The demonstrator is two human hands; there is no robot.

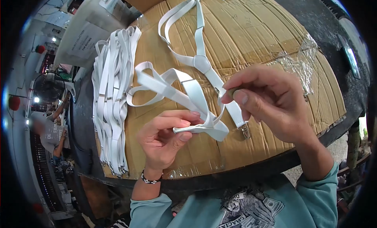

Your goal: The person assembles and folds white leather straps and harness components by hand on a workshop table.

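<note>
1. Two hands work one white elastic suspender strap (pixel 184 86), lifted just above the cardboard sheet (pixel 251 35) that covers the table, so the strap hangs free and I can turn it.
2. My left hand (pixel 165 137) pinches the strap's folded end where the metal slide (pixel 188 129) sits, thumb and forefinger clamped together on it to keep the fold from slipping.
3. My right hand (pixel 271 104) holds the strap higher up, thumb pressed against fingertips with the webbing caught between, keeping the run taut.
4. One metal clip (pixel 246 130) dangles below my right hand; the remaining straps trail up across the cardboard.
5. A pile of finished white straps (pixel 114 98) lies to my left, well apart, so it stays out of the tangle.
6. Crumpled clear plastic (pixel 302 63) rests near the right edge.
</note>
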